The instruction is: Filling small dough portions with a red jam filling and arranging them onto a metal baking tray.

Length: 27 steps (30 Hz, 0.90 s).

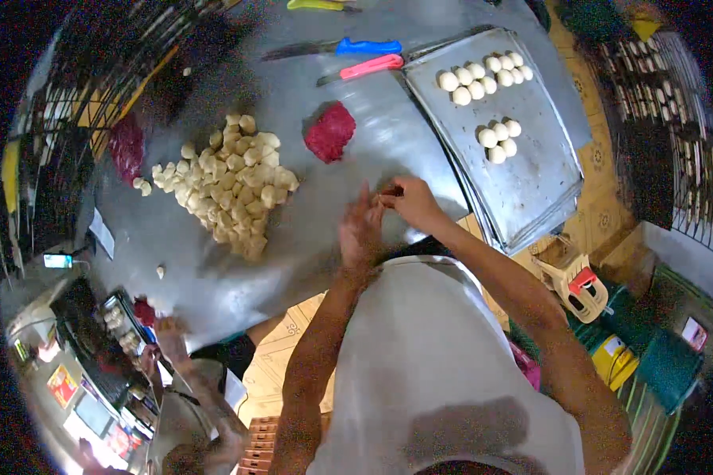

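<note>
My left hand and my right hand meet over the near edge of the grey metal table. My right fingers are pinched together against the left fingertips; whatever sits between them is too small to name. The left fingers point away from me and are smeared by motion. Beyond my hands lies a lump of deep pink filling. To its left spreads a big heap of pale dough pieces. On the right, a metal tray carries two groups of smooth white dough balls.
Past the filling lie a pink-handled knife and a blue-handled knife. A pink bag rests left of the heap. Another person's hand works at lower left. A beige plastic basket stands at right. Racks line both sides.
</note>
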Each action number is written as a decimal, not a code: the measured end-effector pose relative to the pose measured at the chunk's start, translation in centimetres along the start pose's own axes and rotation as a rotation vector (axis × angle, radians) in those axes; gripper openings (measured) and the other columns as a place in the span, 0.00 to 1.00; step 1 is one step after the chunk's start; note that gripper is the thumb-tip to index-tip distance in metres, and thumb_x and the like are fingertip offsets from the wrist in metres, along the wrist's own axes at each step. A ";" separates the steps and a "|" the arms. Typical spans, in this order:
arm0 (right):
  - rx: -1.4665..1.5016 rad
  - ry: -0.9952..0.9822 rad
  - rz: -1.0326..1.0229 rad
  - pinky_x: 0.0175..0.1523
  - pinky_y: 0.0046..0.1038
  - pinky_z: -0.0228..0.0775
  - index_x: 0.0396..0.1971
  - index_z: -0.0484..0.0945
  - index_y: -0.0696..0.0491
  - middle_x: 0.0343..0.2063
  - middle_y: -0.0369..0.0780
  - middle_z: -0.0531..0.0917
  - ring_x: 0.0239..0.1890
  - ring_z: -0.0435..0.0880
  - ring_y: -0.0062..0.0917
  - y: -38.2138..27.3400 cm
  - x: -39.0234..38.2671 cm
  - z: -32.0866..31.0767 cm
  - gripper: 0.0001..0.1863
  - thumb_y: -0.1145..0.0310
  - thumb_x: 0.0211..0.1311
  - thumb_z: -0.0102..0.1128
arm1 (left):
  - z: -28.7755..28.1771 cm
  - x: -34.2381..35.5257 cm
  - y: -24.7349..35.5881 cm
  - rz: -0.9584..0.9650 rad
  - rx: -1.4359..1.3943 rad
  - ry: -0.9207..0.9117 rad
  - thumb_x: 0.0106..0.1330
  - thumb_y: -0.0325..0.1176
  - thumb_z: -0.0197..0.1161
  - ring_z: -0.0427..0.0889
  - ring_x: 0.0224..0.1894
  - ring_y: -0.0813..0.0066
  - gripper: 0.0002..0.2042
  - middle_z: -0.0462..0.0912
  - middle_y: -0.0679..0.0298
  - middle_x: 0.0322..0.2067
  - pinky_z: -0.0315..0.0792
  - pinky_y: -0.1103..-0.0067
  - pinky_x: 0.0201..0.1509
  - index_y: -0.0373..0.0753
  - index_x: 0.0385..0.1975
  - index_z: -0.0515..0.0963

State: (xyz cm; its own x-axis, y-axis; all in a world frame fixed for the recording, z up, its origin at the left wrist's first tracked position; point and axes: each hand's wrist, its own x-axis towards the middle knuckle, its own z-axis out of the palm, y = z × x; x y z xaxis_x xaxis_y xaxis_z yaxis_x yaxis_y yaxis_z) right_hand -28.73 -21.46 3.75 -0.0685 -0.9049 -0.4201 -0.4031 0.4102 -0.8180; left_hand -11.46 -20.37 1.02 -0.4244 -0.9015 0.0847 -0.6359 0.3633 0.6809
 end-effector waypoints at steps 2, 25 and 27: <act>0.079 -0.010 0.083 0.46 0.37 0.76 0.37 0.85 0.57 0.34 0.47 0.86 0.36 0.85 0.37 1.1 -0.2 -1.0 0.12 0.64 0.59 0.67 | -0.2 1.7 1.0 -0.250 -0.277 -0.070 0.67 0.28 0.64 0.81 0.51 0.69 0.27 0.80 0.52 0.54 0.78 0.74 0.48 0.41 0.67 0.67; -0.249 0.442 0.032 0.55 0.41 0.73 0.55 0.76 0.55 0.46 0.54 0.81 0.49 0.81 0.49 5.6 -1.8 -26.8 0.22 0.71 0.59 0.60 | 10.6 17.9 20.0 0.209 -0.204 -0.295 0.55 0.32 0.76 0.77 0.47 0.49 0.39 0.70 0.47 0.50 0.74 0.64 0.48 0.37 0.67 0.64; -0.247 0.428 -0.007 0.56 0.41 0.72 0.56 0.76 0.55 0.48 0.53 0.81 0.51 0.80 0.48 5.4 -1.5 -27.2 0.22 0.72 0.59 0.60 | 11.1 18.8 20.9 0.209 -0.111 -0.352 0.54 0.32 0.76 0.76 0.47 0.47 0.39 0.69 0.46 0.50 0.74 0.63 0.48 0.38 0.67 0.64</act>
State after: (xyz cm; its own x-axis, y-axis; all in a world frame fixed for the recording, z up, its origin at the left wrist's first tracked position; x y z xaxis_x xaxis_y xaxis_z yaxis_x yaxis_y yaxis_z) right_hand -55.67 -20.95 10.64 -0.4128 -0.8941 -0.1736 -0.6054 0.4117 -0.6812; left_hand -39.91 -27.12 8.76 -0.7436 -0.6686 -0.0116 -0.4479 0.4852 0.7510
